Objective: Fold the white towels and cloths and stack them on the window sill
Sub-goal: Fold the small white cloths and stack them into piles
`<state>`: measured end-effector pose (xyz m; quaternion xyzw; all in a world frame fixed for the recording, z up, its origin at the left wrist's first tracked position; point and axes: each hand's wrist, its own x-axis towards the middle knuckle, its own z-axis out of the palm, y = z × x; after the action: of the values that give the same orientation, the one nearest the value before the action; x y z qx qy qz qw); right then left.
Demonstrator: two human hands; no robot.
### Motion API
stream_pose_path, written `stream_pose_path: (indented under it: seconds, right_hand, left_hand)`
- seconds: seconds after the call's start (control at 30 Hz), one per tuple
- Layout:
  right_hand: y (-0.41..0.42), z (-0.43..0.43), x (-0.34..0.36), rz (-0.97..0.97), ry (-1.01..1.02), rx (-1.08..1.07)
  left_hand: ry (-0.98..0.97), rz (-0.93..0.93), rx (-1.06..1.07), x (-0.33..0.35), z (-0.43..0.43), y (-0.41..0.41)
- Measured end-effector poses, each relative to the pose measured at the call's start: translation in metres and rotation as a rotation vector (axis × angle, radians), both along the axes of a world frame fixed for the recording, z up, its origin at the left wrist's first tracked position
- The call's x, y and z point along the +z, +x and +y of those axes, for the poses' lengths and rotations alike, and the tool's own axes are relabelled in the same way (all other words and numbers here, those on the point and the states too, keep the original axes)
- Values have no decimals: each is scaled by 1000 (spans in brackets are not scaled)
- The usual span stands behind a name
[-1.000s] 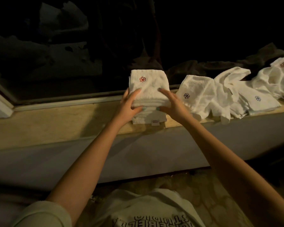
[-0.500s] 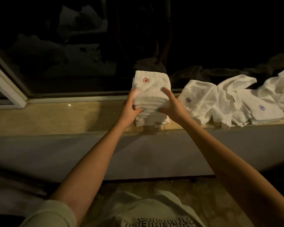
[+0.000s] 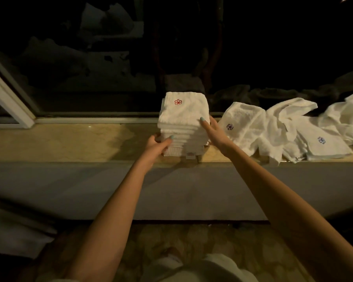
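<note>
A stack of folded white towels [image 3: 183, 117] stands on the beige window sill [image 3: 69, 143], and the top towel has a red flower emblem. My left hand [image 3: 157, 145] grips the stack's lower left corner, thumb on the front face and fingers round the side. My right hand [image 3: 214, 133] lies against the stack's right side, with its thumb on the top towel's near right edge. Right of the stack lie loose white cloths: one with a dark blue emblem [image 3: 245, 127], one with a light blue emblem [image 3: 322, 141], and a crumpled one [image 3: 346, 117] at the far right.
Dark window glass [image 3: 110, 58] runs directly behind the sill, with a white frame post [image 3: 6, 94] at the left. The sill's left half is bare stone. Below the sill is a grey wall face [image 3: 171, 190], then patterned floor.
Both hands have slid off the top of the stack and down its sides, the left one furthest down. The view has shifted slightly; the stack stays in place.
</note>
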<state>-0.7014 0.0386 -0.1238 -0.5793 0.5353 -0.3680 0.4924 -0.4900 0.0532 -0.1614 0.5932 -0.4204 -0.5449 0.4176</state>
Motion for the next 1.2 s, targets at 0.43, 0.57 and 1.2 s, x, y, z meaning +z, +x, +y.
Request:
stream_pose_path:
  seconds: [0.43, 0.57, 1.2]
  right_hand:
    - [-5, -36, 11, 0, 376, -32]
    - [-7, -40, 16, -68, 418, -48]
    - [18, -32, 29, -5, 214, -51]
  left_hand:
    - [240, 344, -107, 41, -31, 10]
    - [271, 274, -106, 45, -37, 6]
    - [143, 499, -59, 26, -21, 18]
